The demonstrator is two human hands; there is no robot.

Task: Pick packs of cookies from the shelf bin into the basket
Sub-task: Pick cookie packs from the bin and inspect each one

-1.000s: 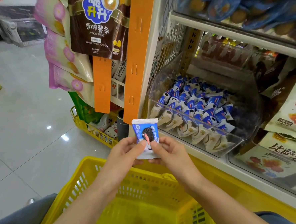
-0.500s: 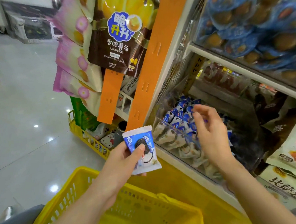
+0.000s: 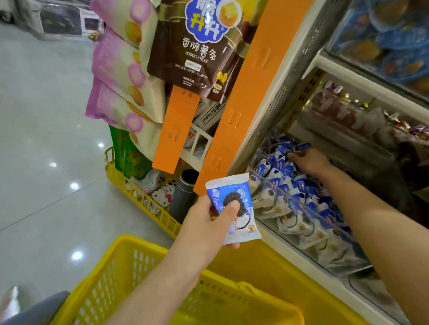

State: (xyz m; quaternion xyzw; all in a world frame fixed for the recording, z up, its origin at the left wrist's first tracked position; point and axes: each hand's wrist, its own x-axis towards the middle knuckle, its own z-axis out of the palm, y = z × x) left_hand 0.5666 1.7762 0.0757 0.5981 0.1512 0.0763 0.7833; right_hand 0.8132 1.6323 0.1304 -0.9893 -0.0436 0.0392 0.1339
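A glossy pale tiled floor (image 3: 38, 128) fills the view from 8 to 11 o'clock, and a white shop shelf unit rises on the right. At 12 o'clock a brown foil bag of potato sticks (image 3: 189, 53) hangs beside pink-and-cream snack bags (image 3: 120, 75), with two orange perforated plastic strips (image 3: 251, 89) running down the end of the shelf. At 3 to 4 o'clock sits a clear plastic shelf bin (image 3: 296, 200), heaped with small blue-and-white cookie packs (image 3: 282, 173). The right hand (image 3: 308, 160) reaches over the front wall into the far left part of the bin, its fingers lying on the pile; whether they have closed on a pack cannot be told. The left hand (image 3: 204, 225), near the centre and just in front of the bin's left corner, grasps one blue-and-white cookie pack with a dark round biscuit printed on it (image 3: 236, 206), thumb pressed on its face and fingers behind, the pack upright and slightly tilted. It is held above the far rim of a yellow slotted plastic shopping basket (image 3: 110, 281) at 6 to 7 o'clock. A low yellow plastic tray (image 3: 137, 194) of small goods stands on the floor at the foot of the shelf, near 9 o'clock of the held pack. Blue wrapped snacks (image 3: 401, 25) crowd the upper shelf at 2 o'clock.
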